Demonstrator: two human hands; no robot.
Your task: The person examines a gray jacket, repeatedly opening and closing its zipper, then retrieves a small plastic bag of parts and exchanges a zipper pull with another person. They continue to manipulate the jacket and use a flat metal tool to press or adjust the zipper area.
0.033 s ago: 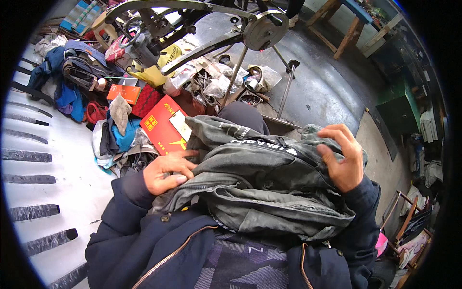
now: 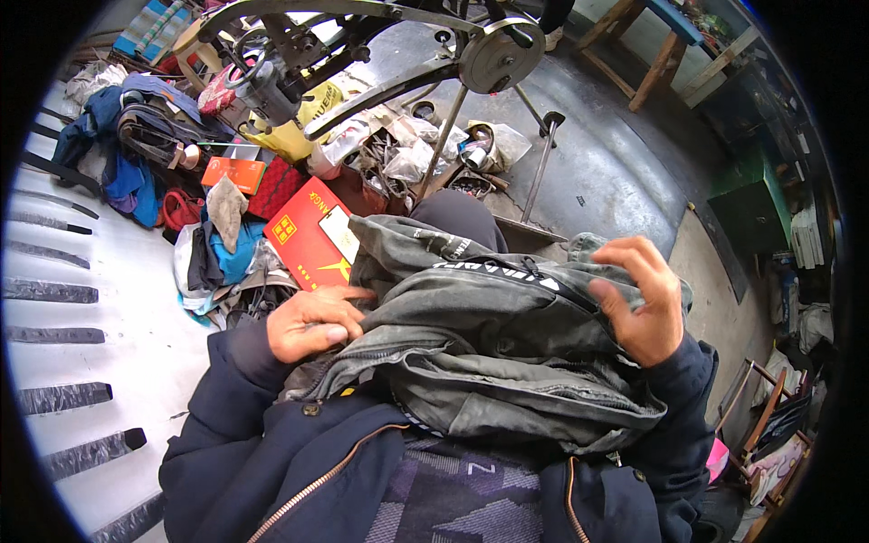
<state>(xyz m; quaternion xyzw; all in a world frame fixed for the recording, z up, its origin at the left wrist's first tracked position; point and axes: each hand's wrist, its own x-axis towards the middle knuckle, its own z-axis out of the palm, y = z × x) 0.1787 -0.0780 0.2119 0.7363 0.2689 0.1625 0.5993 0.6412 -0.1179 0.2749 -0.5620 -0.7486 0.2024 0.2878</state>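
A worn dark grey-green zip jacket (image 2: 507,339) lies bunched across my lap, with white lettering on a dark strip and an open zip along the near fold. My left hand (image 2: 312,324) rests at its left edge, fingers stretched onto the cloth and thumb a little apart from them; some fingertips are hidden in the folds. Over the jacket's right end is my right hand (image 2: 647,303), fingers curved and thumb well apart, with nothing held between them.
Beyond the jacket stands a metal hand-crank machine (image 2: 362,72) with a round wheel. Left of it are a red box (image 2: 303,235) with a phone on top, heaped cloths (image 2: 136,136) and a slatted white bench (image 2: 154,353). Wooden-legged furniture (image 2: 652,72) stands far right.
My right hand has shifted very slightly left, its thumb a little lower. The left hand has moved only a touch, and the jacket lies much the same.
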